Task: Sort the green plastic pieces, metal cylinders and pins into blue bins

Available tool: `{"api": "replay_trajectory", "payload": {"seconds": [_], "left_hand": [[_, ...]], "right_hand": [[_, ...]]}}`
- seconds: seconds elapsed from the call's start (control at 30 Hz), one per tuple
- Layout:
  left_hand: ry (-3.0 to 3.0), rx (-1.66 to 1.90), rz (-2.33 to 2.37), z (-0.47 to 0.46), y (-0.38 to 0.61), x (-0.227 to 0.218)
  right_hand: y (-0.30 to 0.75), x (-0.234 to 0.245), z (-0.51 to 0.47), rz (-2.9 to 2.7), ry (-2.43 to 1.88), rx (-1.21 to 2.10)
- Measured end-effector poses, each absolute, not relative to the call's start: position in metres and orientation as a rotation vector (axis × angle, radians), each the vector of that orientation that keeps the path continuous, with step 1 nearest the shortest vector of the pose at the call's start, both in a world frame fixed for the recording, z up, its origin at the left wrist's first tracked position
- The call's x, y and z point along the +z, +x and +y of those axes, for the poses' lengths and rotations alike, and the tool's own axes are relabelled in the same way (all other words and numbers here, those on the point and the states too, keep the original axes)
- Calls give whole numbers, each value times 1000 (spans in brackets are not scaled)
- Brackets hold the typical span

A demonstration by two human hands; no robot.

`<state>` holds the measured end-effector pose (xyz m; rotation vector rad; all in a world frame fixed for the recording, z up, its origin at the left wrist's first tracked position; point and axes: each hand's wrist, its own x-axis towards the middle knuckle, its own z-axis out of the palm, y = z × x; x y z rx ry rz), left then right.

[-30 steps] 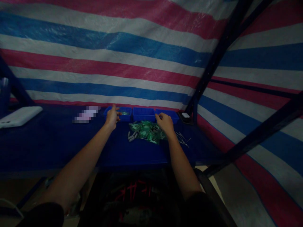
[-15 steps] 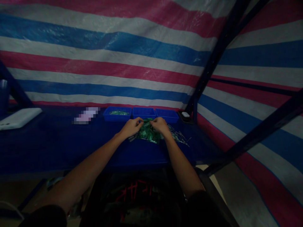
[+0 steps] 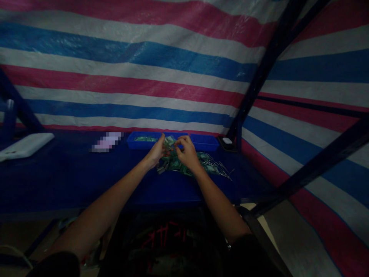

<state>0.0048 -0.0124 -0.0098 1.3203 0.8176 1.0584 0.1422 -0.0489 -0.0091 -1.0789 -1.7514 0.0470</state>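
Observation:
Both my hands are raised just above a pile of small green circuit boards (image 3: 175, 163) on the dark blue table (image 3: 72, 173). My left hand (image 3: 157, 152) and my right hand (image 3: 187, 152) pinch one small green board (image 3: 170, 141) between them. Grey cylindrical parts (image 3: 162, 167) lie at the pile's left edge. Thin metal pins (image 3: 221, 169) lie scattered to the right of the pile.
Three blue trays stand in a row behind the pile: the left tray (image 3: 141, 140) holds green boards, the right tray (image 3: 205, 141) looks dark inside. A white flat device (image 3: 24, 145) lies far left. A dark metal frame post (image 3: 253, 92) rises at the right. A striped tarpaulin (image 3: 129, 69) hangs behind the table.
My left hand left the left tray and came to the pile. Both hands then lifted a green board up off the pile together.

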Motion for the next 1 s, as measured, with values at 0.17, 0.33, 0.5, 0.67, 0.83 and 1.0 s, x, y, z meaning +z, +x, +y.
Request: {"api": "replay_trajectory", "payload": {"seconds": [0.17,0.33,0.5,0.67,0.83,1.0], "left_hand": [[1836,1248,1039,-14,2,-14],[2405,1168,928,-24,7,-20],[2530,1100,836,-23,9,-24],[2476,1143,872,-19,8,-26],[2455,1169,898,-21,5,-21],[2646,912,802,-30,8,-17]], "right_hand": [[148,-13,-43,-1647,-1279,157],[155,-8,-39,-1592,-1324,474],[157,-7,-40,-1680,-1293,557],[154,-9,-43,-1682,-1523,208],[157,13,-46,-1431,-1458,32],[137,55,-40,-1583,-1250,-292]]}}
